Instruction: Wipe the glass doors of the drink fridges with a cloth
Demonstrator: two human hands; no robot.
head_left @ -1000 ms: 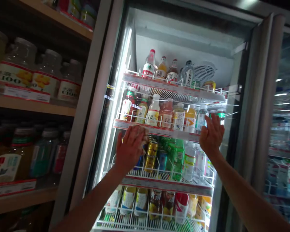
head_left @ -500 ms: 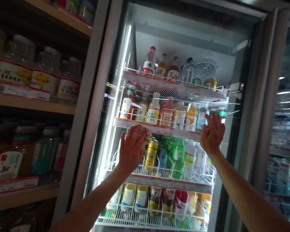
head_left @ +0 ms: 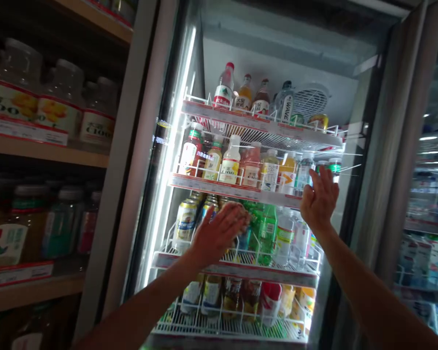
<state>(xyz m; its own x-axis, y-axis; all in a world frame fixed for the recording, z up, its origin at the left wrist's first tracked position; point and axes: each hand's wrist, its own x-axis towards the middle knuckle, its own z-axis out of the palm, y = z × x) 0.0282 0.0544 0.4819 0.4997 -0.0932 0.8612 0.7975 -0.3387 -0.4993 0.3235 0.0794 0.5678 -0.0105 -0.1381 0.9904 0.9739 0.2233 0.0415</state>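
Observation:
Flat against the glass door (head_left: 263, 36) of a lit drinks cooler, my left hand (head_left: 215, 238) presses a pale crumpled cloth (head_left: 246, 218), mostly hidden under the palm and fingers. Behind it, through the glass, stand yellow-and-white cans (head_left: 186, 221) and green bottles (head_left: 267, 228) on the third shelf. Higher and to the right, my right hand (head_left: 319, 200) touches the glass near the door's right side. Its fingers are apart and slightly bent, with nothing visible in them.
Wooden shelves (head_left: 47, 149) with bottled drinks stand on the left, beside the cooler's grey frame (head_left: 122, 170). Inside the cooler, wire racks (head_left: 237, 189) hold several rows of bottles and cans. Another glass-fronted cooler (head_left: 427, 194) is at the right edge.
My left hand has slid right across the glass with the cloth, uncovering the cans at the left of the third shelf. My right hand stays in about the same place.

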